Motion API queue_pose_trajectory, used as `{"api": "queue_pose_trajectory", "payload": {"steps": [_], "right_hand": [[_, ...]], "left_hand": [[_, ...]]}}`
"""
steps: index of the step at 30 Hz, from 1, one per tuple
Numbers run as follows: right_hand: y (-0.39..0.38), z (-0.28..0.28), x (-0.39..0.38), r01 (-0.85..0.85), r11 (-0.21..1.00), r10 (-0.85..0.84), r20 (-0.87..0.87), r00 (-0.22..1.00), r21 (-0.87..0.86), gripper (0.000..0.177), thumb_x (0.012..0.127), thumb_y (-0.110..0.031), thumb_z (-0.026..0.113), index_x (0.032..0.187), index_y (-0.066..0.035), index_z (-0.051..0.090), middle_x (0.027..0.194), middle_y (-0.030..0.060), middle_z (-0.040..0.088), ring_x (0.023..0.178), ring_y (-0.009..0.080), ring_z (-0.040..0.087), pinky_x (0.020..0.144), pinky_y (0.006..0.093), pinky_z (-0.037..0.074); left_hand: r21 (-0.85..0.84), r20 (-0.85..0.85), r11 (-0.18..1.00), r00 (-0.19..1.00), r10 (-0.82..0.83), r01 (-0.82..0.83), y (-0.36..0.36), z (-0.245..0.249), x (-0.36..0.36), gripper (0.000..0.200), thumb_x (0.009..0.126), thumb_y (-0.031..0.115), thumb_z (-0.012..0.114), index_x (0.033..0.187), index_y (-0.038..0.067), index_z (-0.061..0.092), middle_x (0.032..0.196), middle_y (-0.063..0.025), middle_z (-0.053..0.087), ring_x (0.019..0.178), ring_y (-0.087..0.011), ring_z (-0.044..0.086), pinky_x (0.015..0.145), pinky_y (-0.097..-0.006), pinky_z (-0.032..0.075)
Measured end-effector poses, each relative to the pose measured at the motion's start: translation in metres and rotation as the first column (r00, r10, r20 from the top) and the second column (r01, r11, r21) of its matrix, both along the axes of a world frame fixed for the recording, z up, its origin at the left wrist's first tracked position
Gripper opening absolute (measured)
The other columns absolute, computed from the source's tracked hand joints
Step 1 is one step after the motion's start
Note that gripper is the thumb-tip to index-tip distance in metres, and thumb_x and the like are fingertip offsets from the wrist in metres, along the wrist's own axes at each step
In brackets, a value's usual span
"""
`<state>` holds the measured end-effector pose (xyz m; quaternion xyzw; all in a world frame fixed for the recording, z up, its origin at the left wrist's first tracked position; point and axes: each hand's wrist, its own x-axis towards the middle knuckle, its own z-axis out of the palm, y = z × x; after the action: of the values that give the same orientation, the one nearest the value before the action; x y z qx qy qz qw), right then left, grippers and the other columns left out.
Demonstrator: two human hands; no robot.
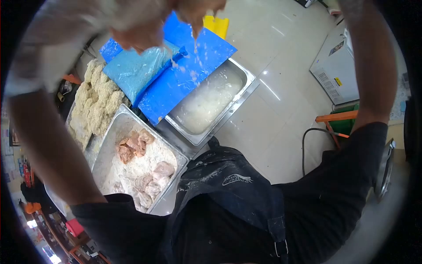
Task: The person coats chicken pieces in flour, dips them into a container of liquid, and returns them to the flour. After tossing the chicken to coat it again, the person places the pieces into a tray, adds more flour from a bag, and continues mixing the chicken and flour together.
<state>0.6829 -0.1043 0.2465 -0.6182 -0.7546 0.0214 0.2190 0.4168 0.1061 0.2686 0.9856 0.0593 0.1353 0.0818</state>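
Note:
My left hand [136,35] is raised at the top, blurred, wet and coated in pale batter. Its fingers hang apart, with nothing visible in them. Drops fall from the fingertips over a blue sheet [158,99]. On that sheet lies a clear bluish plastic bag [132,70]. Beneath the sheet's edge is a metal pan of cloudy liquid [206,110]. Nearer me stands a metal tray [176,154] of white flour with raw chicken pieces [134,144] on it, some floured. My right forearm [371,53] rises at the right; the hand is beyond the top edge.
A heap of pale, crumbly coated pieces [96,94] sits left of the tray. Something yellow [217,26] shows behind the sheet. At right are a white chest freezer [336,66], an orange-framed stand [336,118] and a black cable [304,149] on the tiled floor.

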Motion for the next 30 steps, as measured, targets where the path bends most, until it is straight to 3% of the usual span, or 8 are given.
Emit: {"api": "queue_pose_trajectory", "payload": {"steps": [5,10,13,17,20,25,27,30], "right_hand": [[-0.015,-0.004,0.001,0.234,0.943,-0.194,-0.183,0.964,0.238,0.016,0.071,-0.020,0.066,0.076,-0.005,0.063,0.062,0.0095,0.058,0.058,0.0170,0.055,0.054,0.0305,0.046],[0.005,-0.096,-0.040,0.304,0.951,-0.245,-0.478,0.843,0.049,0.017,0.073,-0.020,0.065,0.080,-0.005,0.063,0.063,0.0096,0.058,0.060,0.0166,0.055,0.056,0.0305,0.046],[0.035,-0.141,-0.097,0.155,0.979,-0.202,-0.611,0.765,-0.129,0.018,0.074,-0.020,0.064,0.082,-0.005,0.062,0.064,0.0096,0.058,0.061,0.0163,0.055,0.057,0.0305,0.046],[0.070,-0.145,-0.174,-0.180,0.964,-0.008,-0.703,0.712,-0.194,0.018,0.075,-0.020,0.063,0.085,-0.004,0.062,0.065,0.0097,0.058,0.062,0.0160,0.055,0.058,0.0305,0.046],[0.109,-0.148,-0.232,-0.404,0.894,0.146,-0.725,0.673,-0.196,0.019,0.076,-0.020,0.063,0.087,-0.004,0.062,0.066,0.0098,0.058,0.064,0.0158,0.055,0.059,0.0305,0.046],[0.176,-0.188,-0.301,-0.344,0.841,0.166,-0.406,0.899,-0.418,0.022,0.084,-0.019,0.060,0.100,-0.005,0.061,0.070,0.0094,0.061,0.065,0.0134,0.058,0.060,0.0254,0.049],[0.173,-0.187,-0.331,-0.230,0.875,0.091,-0.322,0.942,-0.426,0.029,0.083,-0.029,0.057,0.093,-0.003,0.062,0.070,0.0110,0.061,0.063,0.0186,0.058,0.057,0.0333,0.046],[0.159,-0.197,-0.360,-0.292,0.859,0.389,0.167,0.906,-0.420,0.027,0.087,-0.028,0.050,0.099,-0.005,0.060,0.067,0.0100,0.059,0.065,0.0188,0.059,0.061,0.0352,0.049]], "left_hand": [[-0.065,0.034,0.998,0.999,0.014,-0.012,-0.003,-0.011,-0.002,0.024,0.068,0.022,0.061,0.082,0.002,0.064,0.075,-0.0174,0.063,0.071,-0.0288,0.062,0.067,-0.0386,0.050],[-0.250,-0.043,0.968,0.999,-0.020,0.008,-0.061,-0.078,0.024,0.026,0.072,0.025,0.059,0.083,0.001,0.064,0.076,-0.0190,0.063,0.072,-0.0316,0.062,0.067,-0.0408,0.050],[-0.500,-0.312,0.861,0.947,-0.077,-0.095,-0.075,-0.089,-0.024,0.044,0.074,0.041,0.061,0.083,-0.001,0.065,0.077,-0.0216,0.063,0.074,-0.0343,0.063,0.068,-0.0419,0.049],[-0.632,0.011,0.774,0.998,0.058,-0.038,-0.075,-0.088,-0.138,0.024,0.080,0.024,0.057,0.093,0.004,0.059,0.087,-0.0137,0.063,0.080,-0.0238,0.062,0.076,-0.0345,0.051],[-0.422,0.011,0.895,0.986,0.167,-0.147,-0.049,-0.105,-0.193,0.022,0.085,0.023,0.053,0.096,0.005,0.057,0.090,-0.0112,0.063,0.084,-0.0207,0.062,0.080,-0.0329,0.050],[0.164,-0.074,0.881,0.885,0.460,-0.444,-0.002,-0.166,-0.282,0.030,0.089,0.033,0.046,0.098,0.007,0.059,0.090,-0.0097,0.063,0.088,-0.0206,0.062,0.082,-0.0338,0.049],[0.262,0.099,0.813,0.852,0.514,-0.521,0.000,-0.207,-0.327,0.032,0.087,0.036,0.046,0.094,0.008,0.060,0.088,-0.0093,0.063,0.086,-0.0223,0.062,0.081,-0.0346,0.049],[0.105,-0.200,0.803,0.779,0.595,-0.587,-0.024,-0.256,-0.381,0.036,0.086,0.038,0.047,0.097,0.005,0.058,0.091,-0.0126,0.062,0.087,-0.0232,0.062,0.082,-0.0331,0.048]]}}
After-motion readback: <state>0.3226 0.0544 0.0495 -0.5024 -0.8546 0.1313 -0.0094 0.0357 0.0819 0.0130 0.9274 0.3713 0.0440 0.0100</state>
